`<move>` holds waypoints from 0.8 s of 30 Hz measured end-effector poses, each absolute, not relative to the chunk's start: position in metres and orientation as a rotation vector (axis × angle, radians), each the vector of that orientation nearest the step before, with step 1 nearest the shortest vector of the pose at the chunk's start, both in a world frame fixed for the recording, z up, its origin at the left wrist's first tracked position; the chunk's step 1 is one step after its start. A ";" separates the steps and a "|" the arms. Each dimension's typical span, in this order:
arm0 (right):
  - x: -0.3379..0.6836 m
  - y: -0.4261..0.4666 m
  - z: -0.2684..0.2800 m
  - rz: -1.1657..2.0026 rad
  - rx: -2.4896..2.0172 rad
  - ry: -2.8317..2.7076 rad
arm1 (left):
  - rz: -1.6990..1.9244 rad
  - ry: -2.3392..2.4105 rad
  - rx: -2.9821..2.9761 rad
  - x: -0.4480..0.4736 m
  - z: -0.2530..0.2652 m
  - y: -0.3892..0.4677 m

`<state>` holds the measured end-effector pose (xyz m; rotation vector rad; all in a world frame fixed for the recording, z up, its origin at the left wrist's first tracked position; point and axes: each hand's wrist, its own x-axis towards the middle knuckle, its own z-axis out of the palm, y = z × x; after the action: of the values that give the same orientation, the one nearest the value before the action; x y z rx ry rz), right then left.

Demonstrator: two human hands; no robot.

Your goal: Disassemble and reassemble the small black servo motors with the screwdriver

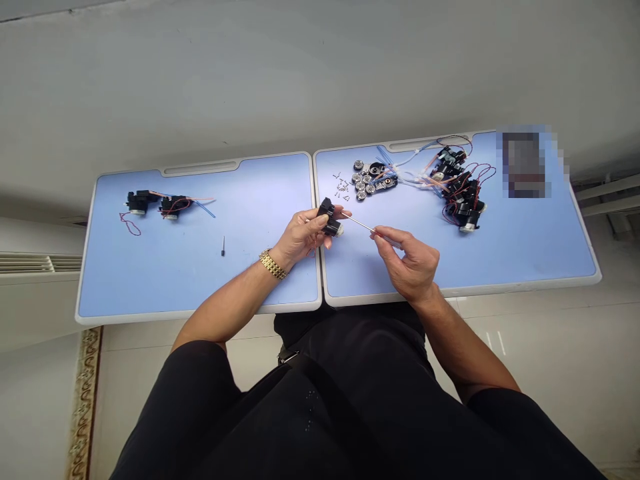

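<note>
My left hand (303, 235) is closed around a small black motor assembly (330, 225) with a white round end and a thin red wire. It is held just above the seam between the two table halves. In my right hand (407, 260) is a thin screwdriver (361, 223), pinched near its handle. The shaft points left, its tip close to the upper right side of the assembly; whether it touches is too small to tell. Small loose screws (343, 187) lie scattered beyond my hands, beside several round silver-faced parts (363, 183).
Several black assemblies (463, 193) with tangled wires are heaped at the right. Two similar black assemblies (173, 207) lie on the left half. A small dark-ended tool (223, 247) lies nearer. A blurred dark rectangle (525, 163) is at the far right of the blue table (540, 247).
</note>
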<state>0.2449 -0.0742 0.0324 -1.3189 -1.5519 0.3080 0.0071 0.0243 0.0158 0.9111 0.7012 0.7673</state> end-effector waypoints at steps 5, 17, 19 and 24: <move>0.247 -0.076 0.033 0.330 -1.332 -1.532 | 0.777 0.682 0.888 0.006 0.012 0.024; 0.285 -0.087 0.060 0.401 -1.276 -1.438 | 0.905 0.961 1.883 0.016 0.000 0.013; 0.293 -0.091 0.072 0.414 -1.283 -1.531 | 0.895 0.946 2.072 0.016 -0.005 0.011; 0.303 -0.095 0.096 0.326 -1.323 -1.799 | 0.881 0.980 2.226 0.015 -0.013 0.008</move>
<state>0.3025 -0.0945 0.0956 -1.3235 -1.7990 0.3257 0.0147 0.0083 -0.0129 2.2261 0.9803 0.8810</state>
